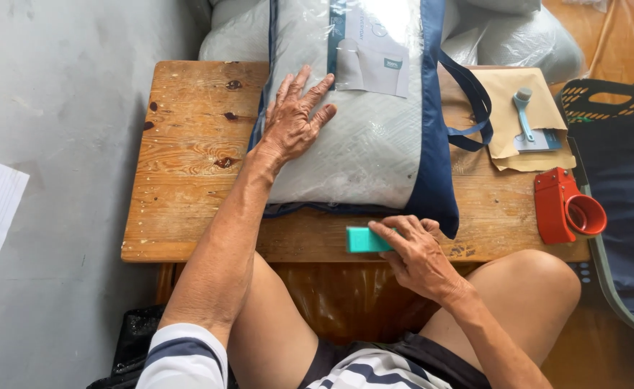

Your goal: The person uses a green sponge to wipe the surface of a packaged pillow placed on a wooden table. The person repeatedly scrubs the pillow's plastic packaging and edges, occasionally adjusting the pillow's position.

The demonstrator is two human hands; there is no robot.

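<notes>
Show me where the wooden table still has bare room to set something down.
Bare wood lies left of the bagged pillow, beside the left hand. The right side is crowded: brown envelopes and red tape dispenser.

Bagged pillow (374,137) on table (187,144)

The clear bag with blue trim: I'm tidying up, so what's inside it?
Inside the bag lies a white quilted pillow with a paper insert near the top. The left hand rests flat on it, covering part; the underside is hidden.

1 pillow bag (374,144), 1 teal block (364,240), 2 envelopes (508,108).
</notes>
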